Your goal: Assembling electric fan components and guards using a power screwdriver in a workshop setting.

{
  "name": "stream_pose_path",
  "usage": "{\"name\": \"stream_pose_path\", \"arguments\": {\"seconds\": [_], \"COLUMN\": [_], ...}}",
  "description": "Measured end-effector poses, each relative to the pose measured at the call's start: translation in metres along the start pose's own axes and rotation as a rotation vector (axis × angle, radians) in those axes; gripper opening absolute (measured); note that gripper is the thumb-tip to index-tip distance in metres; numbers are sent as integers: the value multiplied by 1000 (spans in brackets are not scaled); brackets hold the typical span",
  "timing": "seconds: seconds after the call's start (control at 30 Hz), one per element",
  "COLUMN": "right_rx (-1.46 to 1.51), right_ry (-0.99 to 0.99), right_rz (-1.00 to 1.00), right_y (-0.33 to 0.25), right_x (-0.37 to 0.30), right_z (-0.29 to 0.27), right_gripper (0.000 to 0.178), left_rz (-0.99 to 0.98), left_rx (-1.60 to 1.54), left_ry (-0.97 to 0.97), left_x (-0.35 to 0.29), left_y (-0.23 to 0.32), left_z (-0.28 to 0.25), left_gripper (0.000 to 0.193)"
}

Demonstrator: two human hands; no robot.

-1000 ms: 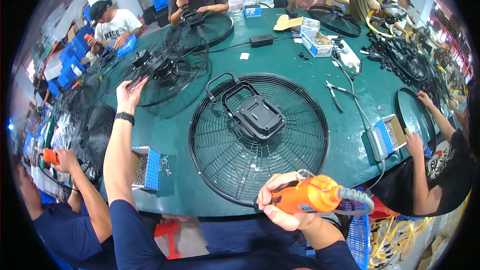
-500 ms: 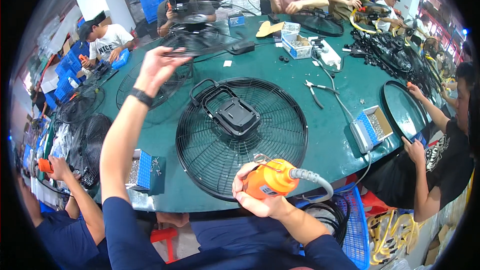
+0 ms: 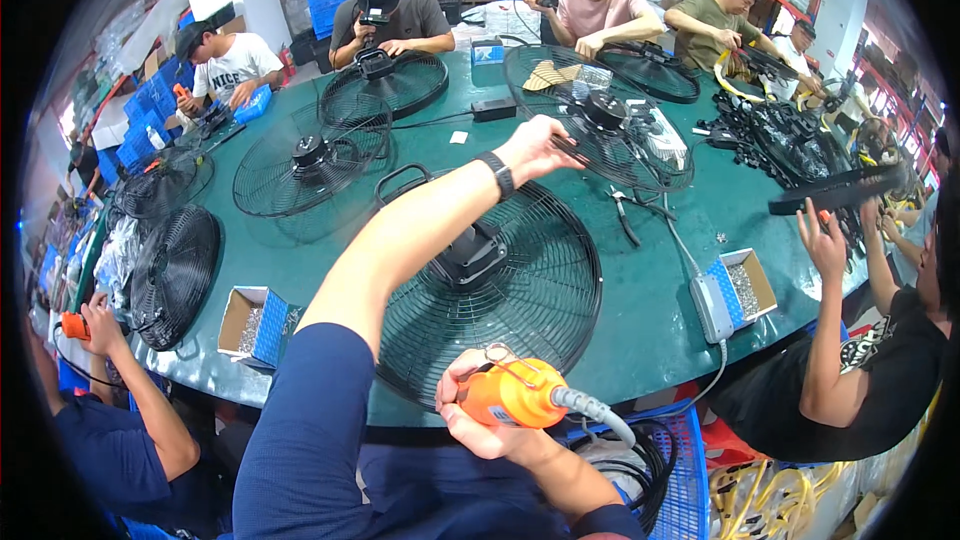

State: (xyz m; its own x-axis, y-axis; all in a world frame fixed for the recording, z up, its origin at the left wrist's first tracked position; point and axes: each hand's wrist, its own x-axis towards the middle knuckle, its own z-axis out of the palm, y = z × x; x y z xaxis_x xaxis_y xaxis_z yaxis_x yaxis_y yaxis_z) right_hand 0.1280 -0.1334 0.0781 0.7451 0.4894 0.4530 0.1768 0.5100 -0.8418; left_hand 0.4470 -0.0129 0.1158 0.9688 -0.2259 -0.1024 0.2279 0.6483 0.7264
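Note:
My left hand [image 3: 541, 148] pinches the near left rim of a round black fan grille with a motor at its hub [image 3: 604, 112]. The grille is held above the far middle of the table, over the pliers and a small parts box. In my right hand [image 3: 478, 418] is an orange electric screwdriver [image 3: 515, 392] with a wire hanging loop and a grey cable, held close to my body. Below my left forearm a larger black fan [image 3: 530, 310] lies on the table, with a box-shaped black mount and a carrying handle; my arm hides part of it.
Screw boxes stand left [image 3: 252, 325] and right [image 3: 745, 285], the latter beside a grey power adapter [image 3: 711, 308]. Pliers [image 3: 625, 217] and more fan grilles [image 3: 310, 155] lie on the green table [image 3: 660, 330]. Co-workers sit around it. A blue basket [image 3: 683, 470] stands below the edge.
My left hand has swung the grille from the far left to the right across the table. My right hand still holds the screwdriver. At right, a co-worker has lifted a black ring.

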Motion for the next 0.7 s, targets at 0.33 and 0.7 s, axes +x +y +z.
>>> {"name": "stream_pose_path", "arguments": {"seconds": [0.33, 0.7], "right_rx": [75, 259], "right_ry": [30, -8], "right_rz": [39, 124], "right_y": [-3, -9], "right_x": [6, 13], "right_z": [0, 6], "right_gripper": [22, 44], "left_rz": [-90, 156], "left_rx": [178, 587], "left_ry": [300, 90], "left_x": [10, -96], "left_y": [-1, 71], "left_z": [-38, -10], "left_gripper": [58, 31]}}
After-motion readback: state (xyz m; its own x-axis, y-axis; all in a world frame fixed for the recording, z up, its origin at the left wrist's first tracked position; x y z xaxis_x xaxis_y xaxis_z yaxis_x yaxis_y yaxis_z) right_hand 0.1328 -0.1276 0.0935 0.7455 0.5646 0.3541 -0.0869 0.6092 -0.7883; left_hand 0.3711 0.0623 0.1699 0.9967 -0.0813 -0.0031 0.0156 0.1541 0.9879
